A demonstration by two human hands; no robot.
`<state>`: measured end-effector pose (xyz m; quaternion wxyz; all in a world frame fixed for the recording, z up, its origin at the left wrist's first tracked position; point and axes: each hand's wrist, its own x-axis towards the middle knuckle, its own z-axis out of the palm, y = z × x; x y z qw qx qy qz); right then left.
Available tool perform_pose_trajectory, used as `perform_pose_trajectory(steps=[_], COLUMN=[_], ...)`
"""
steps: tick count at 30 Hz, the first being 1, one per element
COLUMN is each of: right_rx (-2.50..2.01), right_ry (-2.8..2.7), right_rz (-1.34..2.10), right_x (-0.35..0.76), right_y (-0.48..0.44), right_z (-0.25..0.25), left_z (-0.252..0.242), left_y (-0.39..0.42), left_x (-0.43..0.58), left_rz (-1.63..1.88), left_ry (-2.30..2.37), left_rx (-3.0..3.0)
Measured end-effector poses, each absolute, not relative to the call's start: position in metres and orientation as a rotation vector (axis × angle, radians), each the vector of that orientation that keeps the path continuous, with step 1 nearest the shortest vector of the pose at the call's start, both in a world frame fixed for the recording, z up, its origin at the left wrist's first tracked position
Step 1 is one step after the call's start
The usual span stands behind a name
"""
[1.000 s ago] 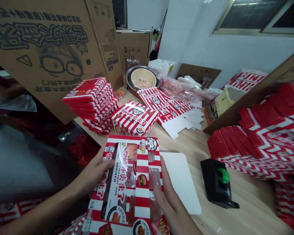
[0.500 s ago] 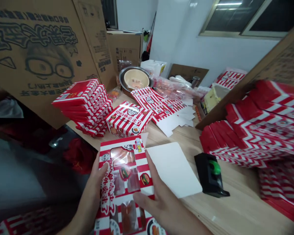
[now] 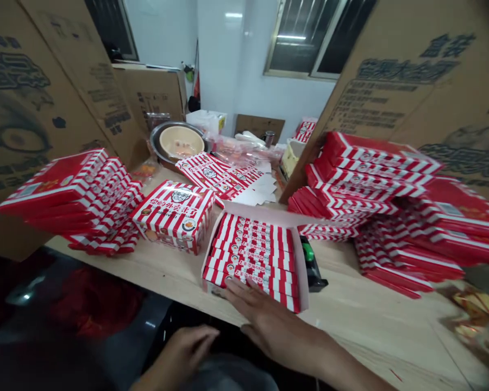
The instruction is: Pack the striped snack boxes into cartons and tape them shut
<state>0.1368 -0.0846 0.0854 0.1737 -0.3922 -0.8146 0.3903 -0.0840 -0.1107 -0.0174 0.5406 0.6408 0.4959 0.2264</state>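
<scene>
An open carton (image 3: 303,271) with pale inner walls stands at the table's front edge. It is packed with rows of thin red-and-white striped boxes (image 3: 252,247) set on edge. My right hand (image 3: 269,320) lies over their near end with its fingers stretched out, holding nothing. Lower and to the left, my left hand (image 3: 187,347) hovers in front of the table edge, thumb and fingers slightly apart, with nothing seen in it. Just left of the carton sits a closed striped box (image 3: 175,209) with a cartoon face on its lid.
Striped boxes are stacked at left (image 3: 77,195) and at right (image 3: 362,179). Flat striped cardboard blanks (image 3: 212,174) lie behind the carton, near a metal bowl (image 3: 157,142) with a cream basin (image 3: 181,140). A black tape dispenser (image 3: 313,271) is partly hidden. Large cardboard boxes (image 3: 391,92) flank the table.
The windowed striped box has left both my hands. The packed carton now stands near where the white sheet lay. My right hand rests on its contents; my left is lower. The view turned right.
</scene>
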Motion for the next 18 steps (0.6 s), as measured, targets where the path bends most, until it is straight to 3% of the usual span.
perform_pose_trajectory(steps=[4,7,12,18], right_rx=[-1.487,-1.701,-1.739,-1.862], right_ry=[-1.659,-1.229,-1.575,-1.886], right_rz=[0.723,0.442,0.542,0.516], right_x=[0.195,0.221,0.205,0.2], right_y=[-0.081,-0.061,-0.029,-0.027], right_z=[0.079,0.059,0.022,0.03], left_z=[0.024,0.04,0.033,0.033], left_y=[-0.052,0.005,0.04,0.021], left_x=[-0.104,-0.072,-0.015,-0.026], left_rz=[0.896,1.021,0.832,0.742], left_ry=[1.409,1.177,1.198,1.313], left_rx=[1.448,1.424,1.803,1.99])
